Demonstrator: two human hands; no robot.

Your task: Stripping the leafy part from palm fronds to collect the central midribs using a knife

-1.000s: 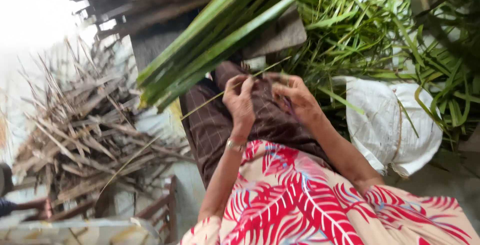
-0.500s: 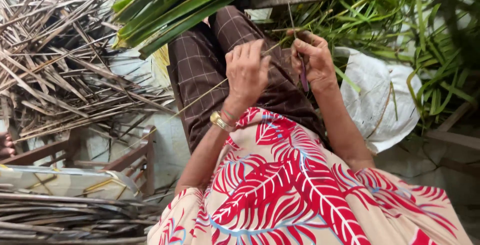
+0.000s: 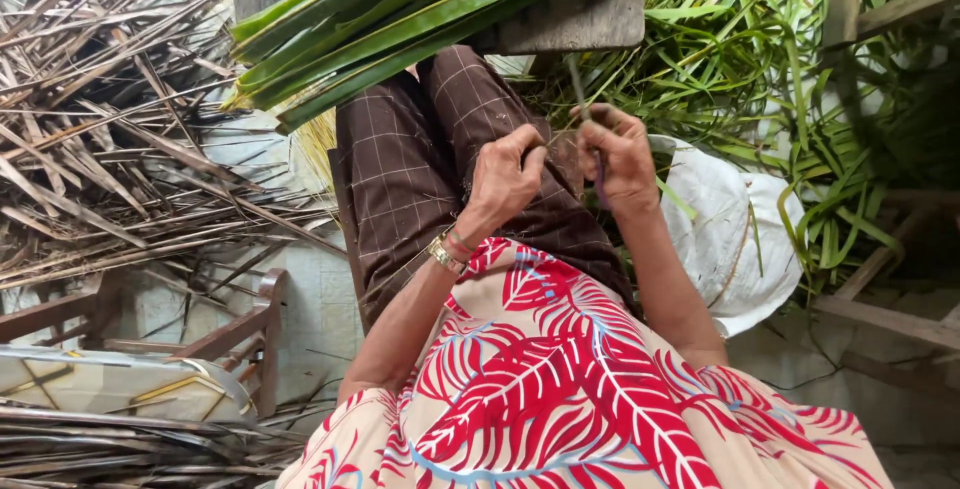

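Both hands pinch a thin leaf strip [image 3: 578,84] beside a white sack [image 3: 735,234].

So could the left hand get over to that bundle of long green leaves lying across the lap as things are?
Probably yes. The left hand is closed on a thin strip above the knee, and the green leaf bundle lies just beyond it with nothing between, though the hand is occupied.
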